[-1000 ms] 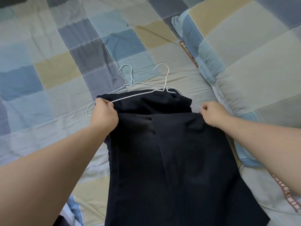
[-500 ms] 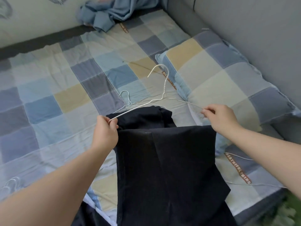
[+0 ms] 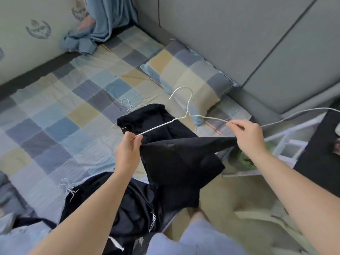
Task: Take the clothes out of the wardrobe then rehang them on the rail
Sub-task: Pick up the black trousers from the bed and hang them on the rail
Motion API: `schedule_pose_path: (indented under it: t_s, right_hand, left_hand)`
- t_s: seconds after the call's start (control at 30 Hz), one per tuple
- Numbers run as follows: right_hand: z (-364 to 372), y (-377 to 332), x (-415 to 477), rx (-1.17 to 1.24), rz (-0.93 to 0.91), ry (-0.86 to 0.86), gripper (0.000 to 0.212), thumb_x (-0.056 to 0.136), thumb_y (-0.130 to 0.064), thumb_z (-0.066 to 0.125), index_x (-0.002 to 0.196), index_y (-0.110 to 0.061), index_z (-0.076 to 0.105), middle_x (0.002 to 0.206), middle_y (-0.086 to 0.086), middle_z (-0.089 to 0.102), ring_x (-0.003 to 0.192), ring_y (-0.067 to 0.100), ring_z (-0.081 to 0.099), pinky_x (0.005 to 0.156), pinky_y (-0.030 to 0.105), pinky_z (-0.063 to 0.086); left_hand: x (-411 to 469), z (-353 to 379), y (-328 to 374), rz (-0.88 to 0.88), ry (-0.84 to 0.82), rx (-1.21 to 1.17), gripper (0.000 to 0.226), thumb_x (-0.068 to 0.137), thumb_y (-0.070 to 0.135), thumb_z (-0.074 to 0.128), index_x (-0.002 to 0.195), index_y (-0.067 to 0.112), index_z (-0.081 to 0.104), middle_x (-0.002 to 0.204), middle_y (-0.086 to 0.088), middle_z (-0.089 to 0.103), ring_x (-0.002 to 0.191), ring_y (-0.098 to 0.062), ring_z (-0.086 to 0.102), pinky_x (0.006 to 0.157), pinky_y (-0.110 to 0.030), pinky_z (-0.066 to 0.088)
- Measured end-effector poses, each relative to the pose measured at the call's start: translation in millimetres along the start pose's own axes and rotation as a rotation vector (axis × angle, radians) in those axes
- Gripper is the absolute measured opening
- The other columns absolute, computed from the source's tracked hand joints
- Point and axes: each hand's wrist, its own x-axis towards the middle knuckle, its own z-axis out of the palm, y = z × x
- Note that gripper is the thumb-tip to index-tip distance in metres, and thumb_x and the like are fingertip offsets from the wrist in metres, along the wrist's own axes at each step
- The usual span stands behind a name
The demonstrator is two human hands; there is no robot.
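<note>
Seen from the person's head, two bare forearms reach in from 6 o'clock over a bed (image 3: 55, 111) covered in a blue, grey and tan checked sheet.

The left hand (image 3: 128, 144), just left of centre, has its grip pinched on the left end of a white wire hanger (image 3: 186, 115), thumb and fingertips closed on the wire where the cloth begins. The right hand (image 3: 246, 133), towards 3 o'clock, has its grip pinched on the hanger's right arm. The hook points up towards 12 o'clock.

A black garment (image 3: 176, 159) hangs between the two hands, clear of the bed. Its top edge is stretched from hand to hand just under the wire, and the rest drops towards 6 o'clock.

On the bed behind it lies a second black garment (image 3: 147, 118), with another wire hanger (image 3: 128, 107) partly showing at its far edge. At 7 o'clock lies a heap of dark clothes (image 3: 132, 208), with a cluster of hanger hooks (image 3: 66, 188) beside it.

A checked pillow (image 3: 193, 74) sits at 1 o'clock against a grey padded headboard (image 3: 239, 34). Crumpled blue fabric (image 3: 88, 39) lies at 11 o'clock.
</note>
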Motion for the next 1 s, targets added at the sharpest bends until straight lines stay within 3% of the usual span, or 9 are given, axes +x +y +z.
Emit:
schedule_pose_path:
  t_s: [0.1, 0.23, 0.33, 0.57, 0.73, 0.87, 1.0]
  right_hand:
    - [-50, -1, -77, 0.017, 0.053, 0.076, 0.017, 0.091, -0.021, 0.068, 0.101, -0.009, 0.075, 0.097, 0.002, 0.071, 0.093, 0.017, 0.063, 0.088, 0.032, 0.049]
    - [-102, 1, -162, 0.082, 0.113, 0.191, 0.015, 0.092, -0.020, 0.067, 0.103, -0.013, 0.075, 0.097, -0.001, 0.070, 0.090, 0.010, 0.063, 0.074, 0.008, 0.043]
    - [-134, 4, -214, 0.143, 0.160, 0.302, 0.011, 0.091, -0.017, 0.067, 0.100, -0.016, 0.075, 0.093, -0.004, 0.069, 0.086, 0.004, 0.062, 0.069, 0.001, 0.041]
    - [-207, 43, -333, 0.120, 0.283, 0.474, 0.007, 0.092, -0.024, 0.067, 0.096, -0.025, 0.072, 0.092, -0.014, 0.067, 0.089, 0.002, 0.061, 0.073, 0.010, 0.041]
    - [-264, 92, -442, 0.132, 0.372, 0.559, 0.007, 0.090, -0.025, 0.069, 0.095, -0.027, 0.074, 0.090, -0.019, 0.069, 0.086, -0.005, 0.062, 0.077, 0.010, 0.045]
    - [-312, 120, -537, 0.123, 0.410, 0.623, 0.011, 0.088, -0.018, 0.071, 0.086, -0.028, 0.073, 0.080, -0.013, 0.072, 0.080, -0.001, 0.064, 0.069, 0.004, 0.043]
    - [-360, 150, -628, 0.072, 0.443, 0.652, 0.028, 0.088, -0.017, 0.071, 0.073, -0.041, 0.069, 0.074, -0.012, 0.071, 0.069, 0.009, 0.062, 0.068, 0.019, 0.045]
  left_hand:
    - [-57, -15, 18, 0.065, -0.055, -0.019, 0.023, 0.102, 0.040, 0.048, 0.089, 0.021, 0.048, 0.087, -0.007, 0.065, 0.075, -0.026, 0.056, 0.067, -0.039, 0.046]
    - [-110, -19, 38, 0.177, -0.122, -0.048, 0.024, 0.101, 0.039, 0.050, 0.090, 0.018, 0.049, 0.088, -0.011, 0.065, 0.077, -0.026, 0.057, 0.065, -0.038, 0.046]
    - [-143, -14, 54, 0.250, -0.174, -0.052, 0.022, 0.101, 0.039, 0.050, 0.089, 0.021, 0.049, 0.085, -0.010, 0.063, 0.064, -0.018, 0.049, 0.060, -0.034, 0.043]
    - [-225, 24, 112, 0.434, -0.312, -0.068, 0.022, 0.102, 0.035, 0.050, 0.091, 0.015, 0.051, 0.079, -0.001, 0.059, 0.065, -0.015, 0.048, 0.057, -0.027, 0.038]
    - [-306, 75, 146, 0.579, -0.456, -0.049, 0.021, 0.102, 0.033, 0.049, 0.094, 0.014, 0.051, 0.079, -0.003, 0.060, 0.068, -0.019, 0.052, 0.059, -0.029, 0.040]
    - [-391, 122, 158, 0.676, -0.576, -0.045, 0.020, 0.103, 0.033, 0.048, 0.092, 0.017, 0.050, 0.084, -0.004, 0.062, 0.071, -0.021, 0.053, 0.060, -0.031, 0.041]
    - [-484, 165, 165, 0.756, -0.679, -0.022, 0.022, 0.103, 0.035, 0.045, 0.092, 0.016, 0.049, 0.082, 0.001, 0.060, 0.075, -0.019, 0.054, 0.062, -0.031, 0.041]
